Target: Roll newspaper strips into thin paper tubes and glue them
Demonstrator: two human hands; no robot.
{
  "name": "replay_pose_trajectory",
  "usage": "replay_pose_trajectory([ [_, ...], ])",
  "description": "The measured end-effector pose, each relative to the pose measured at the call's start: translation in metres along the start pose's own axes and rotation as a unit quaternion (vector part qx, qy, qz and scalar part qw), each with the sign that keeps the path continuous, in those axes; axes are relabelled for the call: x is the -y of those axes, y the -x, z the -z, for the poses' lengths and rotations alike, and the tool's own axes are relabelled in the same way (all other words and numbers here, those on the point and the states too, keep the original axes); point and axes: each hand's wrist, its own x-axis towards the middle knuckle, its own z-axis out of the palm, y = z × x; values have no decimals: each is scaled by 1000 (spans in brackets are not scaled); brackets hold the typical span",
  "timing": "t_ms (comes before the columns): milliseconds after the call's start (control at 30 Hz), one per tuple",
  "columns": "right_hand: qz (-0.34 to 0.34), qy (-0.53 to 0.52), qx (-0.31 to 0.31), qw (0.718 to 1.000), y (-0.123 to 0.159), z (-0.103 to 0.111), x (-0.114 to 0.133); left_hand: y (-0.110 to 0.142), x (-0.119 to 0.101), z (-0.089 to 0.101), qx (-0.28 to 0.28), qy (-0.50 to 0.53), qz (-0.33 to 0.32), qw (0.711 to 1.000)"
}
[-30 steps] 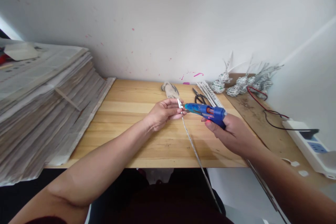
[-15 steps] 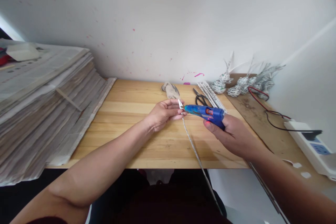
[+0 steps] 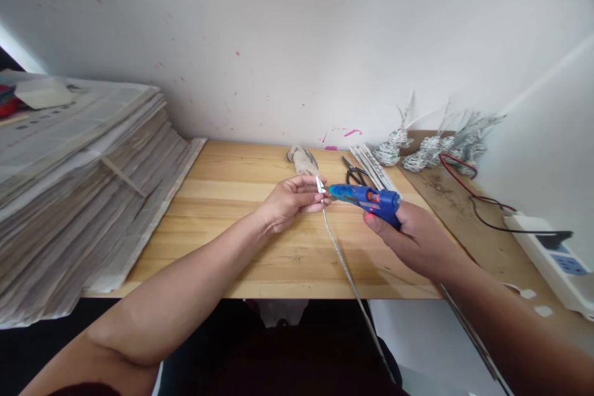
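My left hand [image 3: 292,201] is closed on a thin rolled-paper strip [image 3: 341,253], pinching it near its white upper end. The strip hangs down across the table's front edge toward my lap. In my right hand [image 3: 408,235] is a blue glue gun [image 3: 366,196], its fingers wrapped round the handle and partly hidden behind it. A small red light glows on the gun by my thumb. The nozzle points left, right beside the strip's upper end; whether they touch I cannot tell.
A tall newspaper stack [image 3: 116,179] fills the left. Behind my hands lie a crumpled cloth glove [image 3: 302,161], black scissors [image 3: 355,172] and paper sticks [image 3: 374,167]. Woven paper shapes [image 3: 420,158] stand at the back right. A power strip [image 3: 550,260] with a cord [image 3: 492,213] is at right.
The glue gun has shifted slightly right, its nozzle drawing back a little from the strip's end. My left hand still pinches the strip in nearly the same place.
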Motion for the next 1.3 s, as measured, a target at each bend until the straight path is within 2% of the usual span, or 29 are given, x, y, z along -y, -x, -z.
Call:
replay_pose_trajectory([
  [300,14,-20,0,1000,0,-3,-1,1,0,-1,-1,-6,16,1000],
  [400,23,-21,-19,999,0,-3,-1,0,0,0,-2,-5,16,1000],
  [467,12,15,-36,999,1,0,-5,0,-1,1,-5,-8,17,1000],
  [533,-6,83,-47,995,3,6,-17,0,-1,1,-8,-12,21,1000],
  [633,-30,205,-49,977,6,17,-52,0,-2,0,-12,-16,24,1000],
  [767,-94,336,-40,936,18,36,-104,0,-3,0,-14,-20,22,999],
  [867,-137,401,-35,905,31,45,-131,0,-3,2,-11,-22,21,999],
  [967,-144,440,-27,886,42,46,-149,-1,-2,4,-7,-27,25,999],
  [1133,-147,478,-17,866,52,34,-171,-3,-2,6,-8,-36,28,999],
  [1300,-159,477,-8,864,55,25,-176,-3,-2,6,-9,-35,27,999],
])
